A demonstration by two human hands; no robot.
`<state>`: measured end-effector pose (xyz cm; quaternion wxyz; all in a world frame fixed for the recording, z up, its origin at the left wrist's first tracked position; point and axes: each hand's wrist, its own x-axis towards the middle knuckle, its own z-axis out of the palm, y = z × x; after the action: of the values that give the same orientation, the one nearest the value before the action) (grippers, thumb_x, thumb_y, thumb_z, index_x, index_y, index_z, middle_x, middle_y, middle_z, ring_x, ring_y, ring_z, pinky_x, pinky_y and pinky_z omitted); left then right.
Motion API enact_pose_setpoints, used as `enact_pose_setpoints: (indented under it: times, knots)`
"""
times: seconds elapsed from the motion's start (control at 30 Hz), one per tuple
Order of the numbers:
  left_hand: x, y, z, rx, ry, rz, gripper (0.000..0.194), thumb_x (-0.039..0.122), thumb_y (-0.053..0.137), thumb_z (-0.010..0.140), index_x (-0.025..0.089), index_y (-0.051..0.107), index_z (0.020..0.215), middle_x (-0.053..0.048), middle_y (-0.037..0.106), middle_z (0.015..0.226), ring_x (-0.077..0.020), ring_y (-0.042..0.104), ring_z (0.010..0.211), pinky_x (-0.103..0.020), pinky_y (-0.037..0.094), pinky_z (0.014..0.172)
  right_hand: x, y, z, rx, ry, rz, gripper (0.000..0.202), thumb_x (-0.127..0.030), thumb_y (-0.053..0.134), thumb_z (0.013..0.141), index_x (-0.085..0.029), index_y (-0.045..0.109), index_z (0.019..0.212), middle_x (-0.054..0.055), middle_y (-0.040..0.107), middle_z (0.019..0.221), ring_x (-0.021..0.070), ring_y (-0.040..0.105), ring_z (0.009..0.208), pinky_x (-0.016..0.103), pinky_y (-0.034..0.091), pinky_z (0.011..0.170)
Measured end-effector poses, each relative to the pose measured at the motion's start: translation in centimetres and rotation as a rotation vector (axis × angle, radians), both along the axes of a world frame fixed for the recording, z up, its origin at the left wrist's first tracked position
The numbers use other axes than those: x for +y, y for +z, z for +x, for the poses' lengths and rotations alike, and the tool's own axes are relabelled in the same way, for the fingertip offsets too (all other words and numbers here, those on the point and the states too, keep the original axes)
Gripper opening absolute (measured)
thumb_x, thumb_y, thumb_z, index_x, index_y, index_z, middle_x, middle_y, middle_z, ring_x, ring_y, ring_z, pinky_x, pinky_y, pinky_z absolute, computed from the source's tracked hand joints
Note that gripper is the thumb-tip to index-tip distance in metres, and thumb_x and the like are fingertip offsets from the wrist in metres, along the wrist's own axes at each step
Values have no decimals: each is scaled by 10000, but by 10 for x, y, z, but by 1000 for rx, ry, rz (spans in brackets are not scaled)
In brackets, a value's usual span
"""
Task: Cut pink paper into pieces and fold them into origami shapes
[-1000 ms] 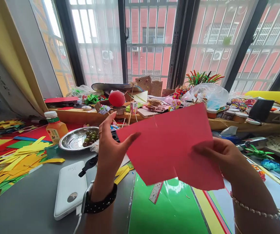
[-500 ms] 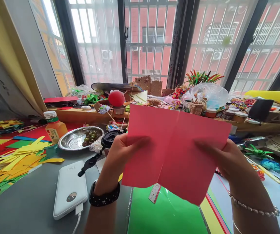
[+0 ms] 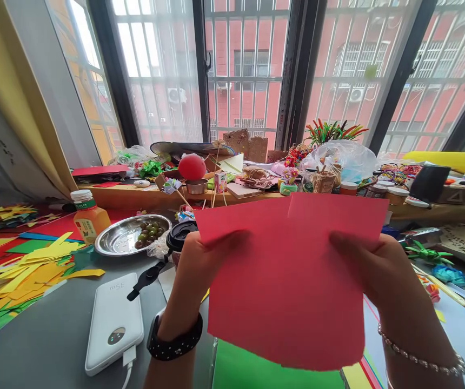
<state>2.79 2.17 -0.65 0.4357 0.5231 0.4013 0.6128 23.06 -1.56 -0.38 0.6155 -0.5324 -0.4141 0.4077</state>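
Left hand (image 3: 196, 265) and right hand (image 3: 374, 265) pinch opposite sides, thumbs in front, red paper sheet (image 3: 289, 286) up over the green sheet (image 3: 273, 374): inspecting, apparently! Next move calls for even grips.

Both hands (image 3: 200, 262) (image 3: 384, 267) gripping, thumbs (image 3: 234, 239) inward, wrists (image 3: 175, 324) apart

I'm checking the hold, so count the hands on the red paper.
2: the left hand grips the red paper near its left edge, the right hand near its right edge. Both are partly hidden behind it.
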Motion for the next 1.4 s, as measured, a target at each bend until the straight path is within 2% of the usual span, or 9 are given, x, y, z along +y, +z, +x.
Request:
enact_pose_setpoints:
  times: [0.3, 0.5, 0.7, 0.93, 1.1, 1.23, 1.4]
  knots:
    - [-9, 5, 3, 8, 25, 29, 177, 281, 676, 540, 155, 676, 664, -5, 642, 603, -179, 566, 583, -235, 450, 464, -3, 3, 2, 89, 111, -48, 217, -392, 668, 584, -190, 619, 646, 49, 672, 612, 215, 622, 510, 290, 506, 436]
    - [-9, 4, 4, 1, 24, 5, 183, 284, 672, 543, 155, 675, 673, -6, 645, 607, -175, 562, 569, -232, 448, 450, 1, 0, 3, 77, 92, 9, 248, -410, 674, 553, -198, 617, 667, 61, 673, 636, 217, 612, 476, 310, 509, 416]
    - [-12, 6, 4, 6, 27, -8, 118, 259, 688, 535, 176, 669, 617, 12, 638, 575, -163, 563, 537, -213, 433, 433, -1, 3, 5, 146, 43, -15, 169, -336, 715, 528, -214, 614, 588, 14, 641, 524, 161, 584, 430, 248, 490, 392]
    - [-10, 3, 8, -51, 37, 19, 202, 247, 690, 531, 169, 682, 717, 9, 648, 615, -164, 564, 577, -211, 448, 446, 1, 2, -1, 193, -37, 32, 164, -319, 708, 540, -195, 626, 608, -1, 634, 510, 140, 563, 400, 219, 456, 332]
    - [-10, 3, 10, -69, 94, 39, 196, 251, 695, 516, 160, 685, 690, 11, 645, 596, -149, 553, 539, -190, 442, 409, 2, 1, -5, 210, -68, 52, 122, -299, 705, 544, -205, 643, 590, -10, 631, 482, 136, 562, 376, 199, 452, 306]
    - [-12, 5, 13, -81, 138, 55, 196, 234, 709, 491, 151, 689, 667, 11, 639, 567, -138, 545, 502, -179, 433, 385, 6, -3, -4, 259, -67, 80, 113, -293, 716, 525, -212, 658, 577, -13, 644, 486, 122, 571, 380, 161, 456, 310]
    - [-12, 5, 15, -108, 143, 57, 158, 239, 692, 520, 149, 688, 651, 10, 634, 554, -132, 543, 504, -169, 430, 390, 8, -6, -2, 280, -21, 94, 113, -293, 713, 544, -213, 673, 613, -1, 674, 558, 146, 606, 438, 175, 491, 353]
